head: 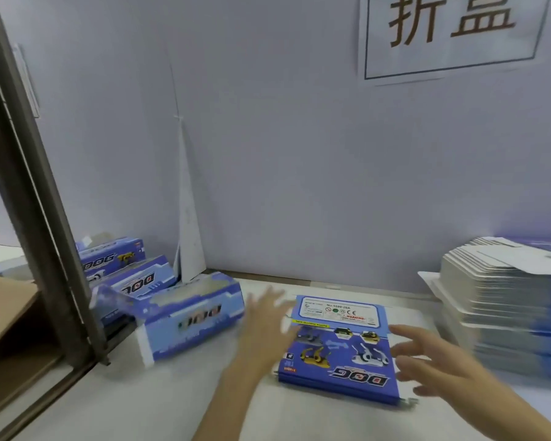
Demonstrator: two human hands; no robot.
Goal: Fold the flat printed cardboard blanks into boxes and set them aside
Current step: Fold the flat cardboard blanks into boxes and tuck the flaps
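Blue blank [341, 354] flat, left hand [264, 319], right hand [433, 361] splayed

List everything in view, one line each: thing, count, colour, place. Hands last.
flat blank: one, blue printed, table middle.
folded boxes: three visible, blue printed, left side by the post.
stack of blanks: one pile, grey-white and blue edges, right side.
white sheet: one, white, leaning upright in the wall corner.
sign: one, white with dark characters, wall upper right.
metal post: one, grey-brown, far left.
brown cardboard: one, brown, left of the post.
table: one, pale grey.
left hand: open, at the blank's left edge.
right hand: open, at its right edge.
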